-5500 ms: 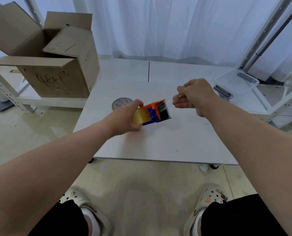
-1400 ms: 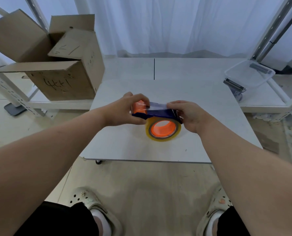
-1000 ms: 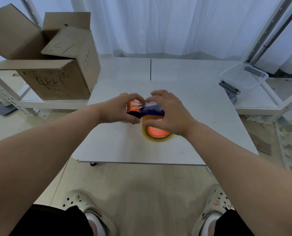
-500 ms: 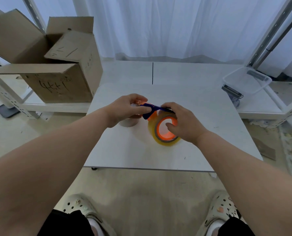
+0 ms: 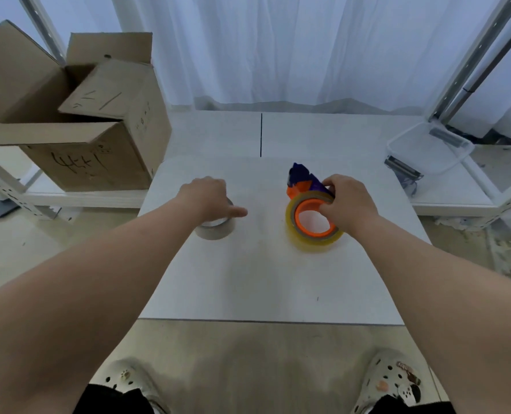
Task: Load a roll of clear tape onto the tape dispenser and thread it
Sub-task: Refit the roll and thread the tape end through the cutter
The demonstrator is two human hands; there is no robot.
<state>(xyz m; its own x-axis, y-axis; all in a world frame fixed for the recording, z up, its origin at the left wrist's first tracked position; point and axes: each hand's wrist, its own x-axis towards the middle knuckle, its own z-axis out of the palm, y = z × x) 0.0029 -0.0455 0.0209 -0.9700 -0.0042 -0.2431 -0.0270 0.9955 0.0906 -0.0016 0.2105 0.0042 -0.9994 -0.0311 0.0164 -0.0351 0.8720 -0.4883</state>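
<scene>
Dispenser [image 5: 299, 176] is sitting on the table [image 5: 263, 279], yellowish tape roll [image 5: 311, 245] loaded; right hand [image 5: 349, 204] is reaching forward, fingers pinching its orange hub. Left hand [image 5: 206, 195] is draping over a spare roll [image 5: 218, 232]; can't tell if it's gripping.

A plain storage workroom: an open, hand-marked cardboard box [image 5: 99, 156] on low white racking [image 5: 6, 189] far left, slotted metal uprights [image 5: 469, 64] far right, white curtains [image 5: 278, 49] behind a bare white worktable [image 5: 263, 279].

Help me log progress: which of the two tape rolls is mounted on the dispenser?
The yellowish roll on the right: it sits round the orange hub of the dispenser, held by the right hand. The paler roll lies apart under the left hand.
</scene>
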